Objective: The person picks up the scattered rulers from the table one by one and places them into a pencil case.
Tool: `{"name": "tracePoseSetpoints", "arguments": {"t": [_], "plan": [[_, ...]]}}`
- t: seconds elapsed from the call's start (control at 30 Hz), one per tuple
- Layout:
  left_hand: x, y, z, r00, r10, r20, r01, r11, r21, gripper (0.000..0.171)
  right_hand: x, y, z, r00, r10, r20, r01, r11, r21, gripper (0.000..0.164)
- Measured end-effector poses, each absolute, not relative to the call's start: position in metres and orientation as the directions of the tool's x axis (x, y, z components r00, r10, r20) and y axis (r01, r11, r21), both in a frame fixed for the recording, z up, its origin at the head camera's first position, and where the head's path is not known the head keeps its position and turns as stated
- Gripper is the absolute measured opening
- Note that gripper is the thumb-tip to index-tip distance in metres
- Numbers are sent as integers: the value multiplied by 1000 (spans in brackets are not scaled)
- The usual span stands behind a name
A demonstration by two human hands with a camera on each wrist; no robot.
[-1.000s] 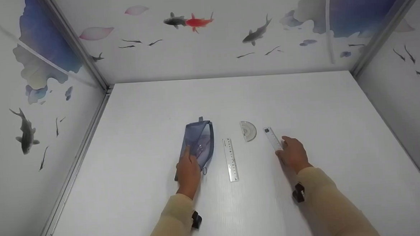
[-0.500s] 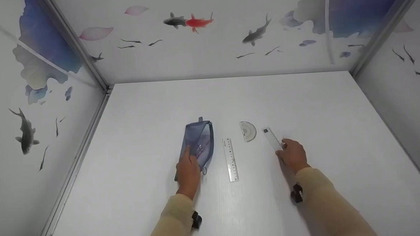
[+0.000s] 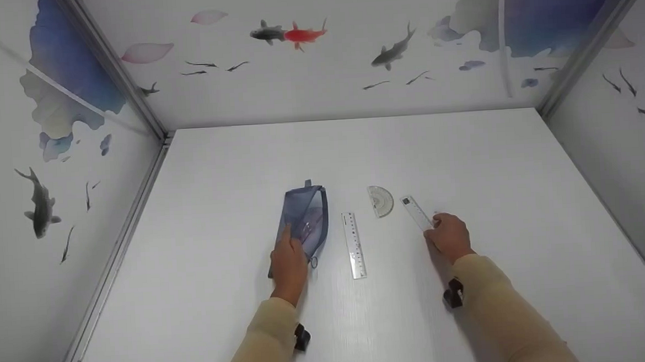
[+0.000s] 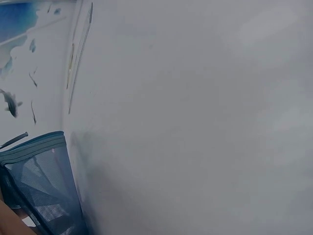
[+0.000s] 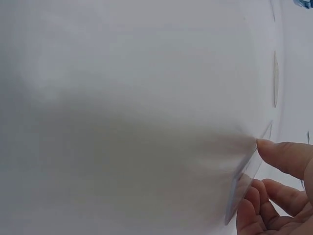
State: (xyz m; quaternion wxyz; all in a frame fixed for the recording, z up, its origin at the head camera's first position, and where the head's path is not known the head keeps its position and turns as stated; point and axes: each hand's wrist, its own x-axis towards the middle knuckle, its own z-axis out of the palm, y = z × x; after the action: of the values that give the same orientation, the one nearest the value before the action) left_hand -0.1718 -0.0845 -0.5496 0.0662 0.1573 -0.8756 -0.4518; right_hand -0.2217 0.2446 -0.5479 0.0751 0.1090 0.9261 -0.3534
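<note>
Pouch (image 3: 305, 210), blue mesh, is sitting on the white table (image 3: 206, 181), a little left of centre, its zip side gaping toward the right. Left hand (image 3: 289, 263), coming out of a tan sleeve (image 3: 261, 336), is gripping the near end: one finger is stretching over the mesh, the others are bending out of sight. Something purplish is showing through the mesh; I cannot tell what. A ring pull (image 3: 314, 262) is hanging at the near right corner.

Next rightward, just beside the pouch: a clear ruler (image 3: 354, 245) is lying flat, nearly end-on to me. Beyond its far end, slightly right, a clear protractor (image 3: 381, 201) is lying with its curve facing right.

Further right, apart from both: a clear strip (image 3: 416, 211) is slanting toward the far left, a dark square marking its far end. Right hand (image 3: 451, 236) is holding its near end. From the right wrist view, thumb (image 5: 286, 156) and curled fingers are pinching the strip between them, and it is tilting on edge. A second tan sleeve (image 3: 511, 314) is trailing off toward the near right.
</note>
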Motion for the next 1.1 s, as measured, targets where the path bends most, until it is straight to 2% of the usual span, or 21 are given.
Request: {"name": "tracePoseSetpoints", "arguments": {"t": [1.1], "plan": [[-173,-85,-548,-933,-354,-70,-261,529,807,50,-223,253,-551,-953,151,-263,295,659,-692,48]]}}
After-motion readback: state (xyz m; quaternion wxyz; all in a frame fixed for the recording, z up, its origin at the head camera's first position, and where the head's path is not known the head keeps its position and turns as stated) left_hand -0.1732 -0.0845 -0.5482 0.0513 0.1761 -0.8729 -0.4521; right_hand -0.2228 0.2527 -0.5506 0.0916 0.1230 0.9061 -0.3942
